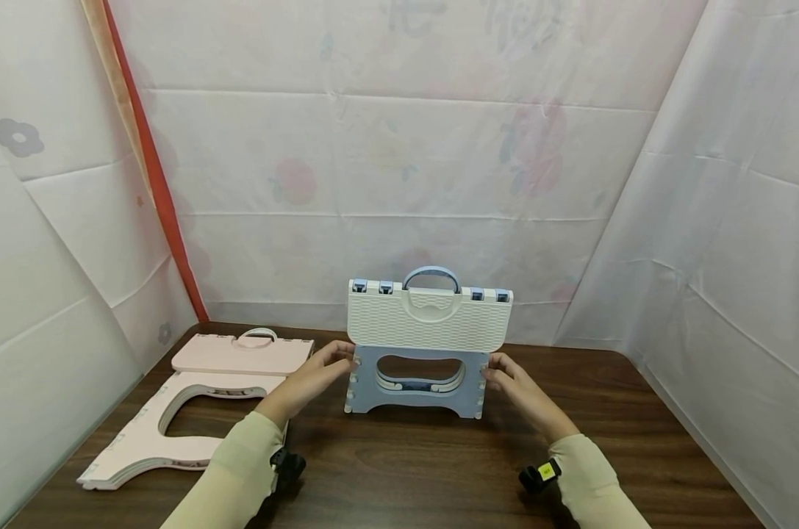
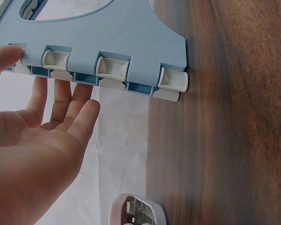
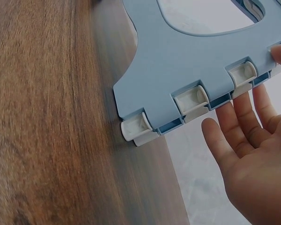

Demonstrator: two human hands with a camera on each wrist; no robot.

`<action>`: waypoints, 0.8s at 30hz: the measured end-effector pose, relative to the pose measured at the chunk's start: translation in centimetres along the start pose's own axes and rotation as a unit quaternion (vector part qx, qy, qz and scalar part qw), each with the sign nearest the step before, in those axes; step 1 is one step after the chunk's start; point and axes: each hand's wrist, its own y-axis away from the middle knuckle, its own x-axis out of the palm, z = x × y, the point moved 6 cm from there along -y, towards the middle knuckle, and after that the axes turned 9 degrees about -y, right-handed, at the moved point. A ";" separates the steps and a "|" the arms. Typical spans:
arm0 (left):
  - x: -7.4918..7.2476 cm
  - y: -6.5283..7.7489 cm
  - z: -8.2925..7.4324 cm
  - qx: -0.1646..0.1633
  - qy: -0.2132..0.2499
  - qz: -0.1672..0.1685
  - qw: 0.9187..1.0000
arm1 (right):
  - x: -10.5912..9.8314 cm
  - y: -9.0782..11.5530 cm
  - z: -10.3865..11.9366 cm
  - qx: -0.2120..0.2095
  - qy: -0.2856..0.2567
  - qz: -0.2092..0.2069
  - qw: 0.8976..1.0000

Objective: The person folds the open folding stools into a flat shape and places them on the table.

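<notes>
A blue and white folding stool [image 1: 373,334] stands upright on the table, folded flat. Its white seat panel hangs at the top below a blue carry handle [image 1: 432,272], and the blue leg panel [image 2: 145,42] has an oval cutout. My left hand [image 1: 313,378] grips the left side edge, thumb on the front and fingers behind. On the opposite edge my right hand [image 1: 521,389] holds the stool the same way. White hinge clips [image 3: 192,99] line that edge in the right wrist view.
A pink folding stool [image 1: 137,441], folded flat, lies on the brown wooden table [image 1: 399,477] at the left, beside my left forearm. White patterned sheets [image 1: 399,162] hang behind the table and along both sides, with a red strip [image 1: 151,162] at the left corner.
</notes>
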 end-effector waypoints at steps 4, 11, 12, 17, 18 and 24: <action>0.0 0.1 -0.1 0.002 -0.002 0.001 1.000 | 0.0 0.0 0.0 0.002 0.002 -0.004 1.000; 0.0 0.1 -0.1 0.003 -0.002 0.005 1.000 | -0.1 0.0 0.0 0.002 0.005 -0.003 1.000; 0.0 0.1 -0.1 0.003 -0.001 0.006 1.000 | 0.0 -0.1 0.0 0.001 0.004 -0.002 1.000; 0.0 0.2 -0.2 0.003 0.001 0.010 1.000 | 0.0 -0.1 0.2 -0.010 0.005 0.004 1.000; 0.0 0.2 -0.2 0.003 0.001 0.011 1.000 | 0.1 -0.1 0.2 -0.011 0.006 0.005 1.000; -0.1 0.1 -0.1 0.002 0.002 0.012 1.000 | 0.1 -0.1 0.2 -0.011 0.008 0.006 1.000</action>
